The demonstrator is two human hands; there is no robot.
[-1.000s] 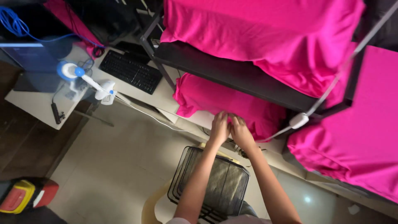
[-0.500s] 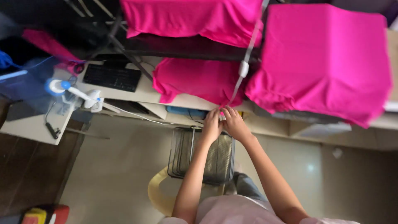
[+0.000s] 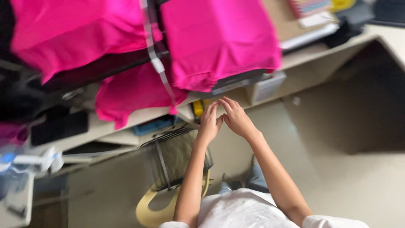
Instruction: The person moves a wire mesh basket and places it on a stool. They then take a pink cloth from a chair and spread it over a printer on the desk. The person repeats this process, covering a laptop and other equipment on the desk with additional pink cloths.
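My left hand and my right hand are stretched out side by side, fingers extended and touching each other, at the front edge of a pale desk. Nothing shows in either hand, though the picture is blurred. Just above the fingertips hangs the lower edge of a large bright pink cloth. A small yellow object sits on the desk edge, just left of my left hand.
More pink cloth lies at the upper left and lower on the desk. A white cable runs between them. Under my left forearm are a black wire basket and a yellow stool. A black keyboard lies at the left.
The view has swung, so the desk and pink cloths now sit more to the left and tilted. My hands stay together at the desk edge.
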